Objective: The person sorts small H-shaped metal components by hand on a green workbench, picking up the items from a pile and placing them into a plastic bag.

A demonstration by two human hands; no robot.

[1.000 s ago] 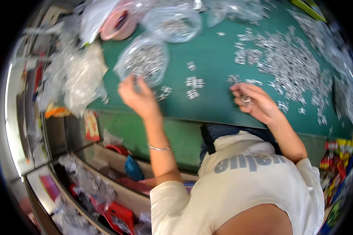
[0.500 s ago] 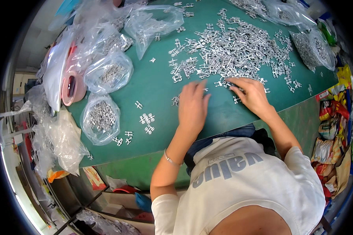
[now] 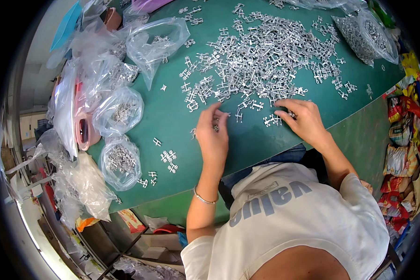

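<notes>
A large heap of small silver H-shaped metal pieces (image 3: 261,56) covers the far middle of the green table. At its near left edge is my left hand (image 3: 212,133), its fingers curled over a few pieces (image 3: 215,124) that show beside the thumb. My right hand (image 3: 304,122) rests at the heap's near right edge, thumb and forefinger apart. Several loose pieces (image 3: 271,120) lie by its fingertips, and another piece (image 3: 238,115) stands alone between the hands. What lies under the right palm is mostly hidden.
Clear plastic bags of metal pieces (image 3: 108,163) line the table's left side, near a pink container (image 3: 92,135). Small groups of pieces (image 3: 168,156) lie left of my left hand. A filled bag (image 3: 359,39) sits far right; colourful packets (image 3: 399,135) are beyond the edge.
My left hand has drawn back slightly toward me and left, its fingers more curled. My right hand has stayed near the heap's edge. The view has shifted a little.
</notes>
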